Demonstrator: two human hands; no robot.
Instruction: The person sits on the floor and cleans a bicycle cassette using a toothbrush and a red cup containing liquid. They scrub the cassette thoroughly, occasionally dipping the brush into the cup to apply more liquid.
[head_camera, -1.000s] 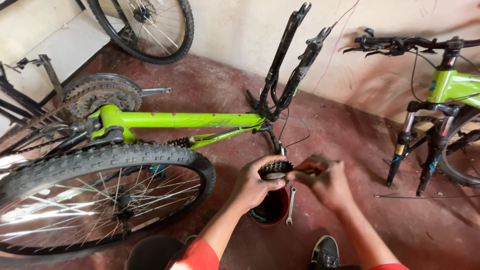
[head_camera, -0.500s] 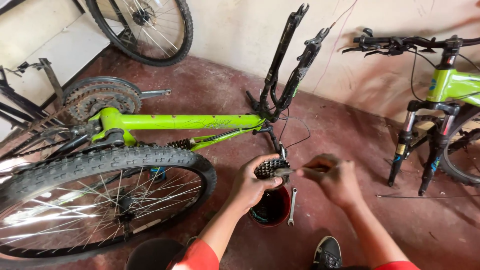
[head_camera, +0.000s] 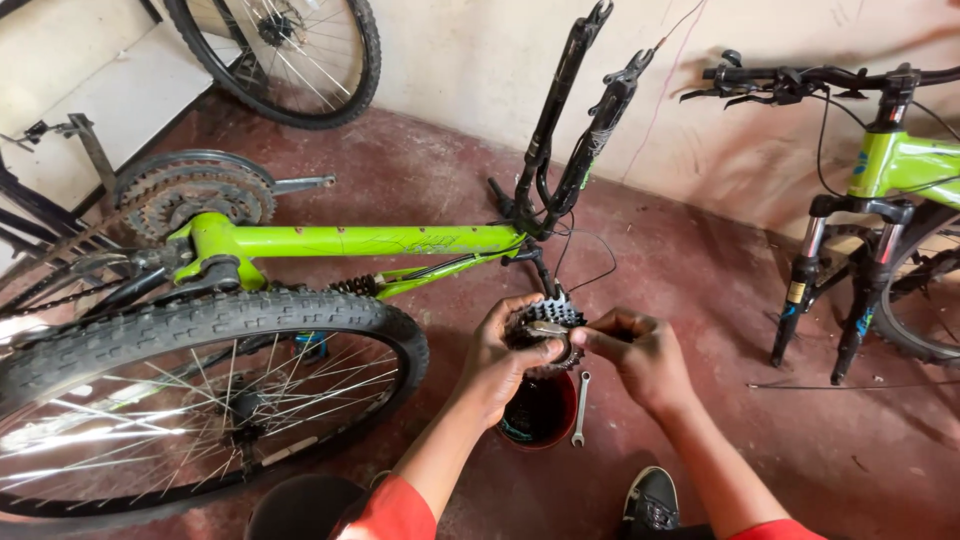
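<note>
Left hand (head_camera: 500, 360) is gripping the sprocket cassette (head_camera: 548, 322) directly over the red tub (head_camera: 540, 412), likely so drips are falling in. Right hand (head_camera: 640, 355) is pinching something small against it; can't tell what. Spanner (head_camera: 580, 408) is lying beside the tub, green frame (head_camera: 370, 240) lying beyond it.

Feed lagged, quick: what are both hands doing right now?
Left hand: closed around the sprocket cassette.
Right hand: fingers pinched at the cassette's side; what they hold cannot be told.
</note>
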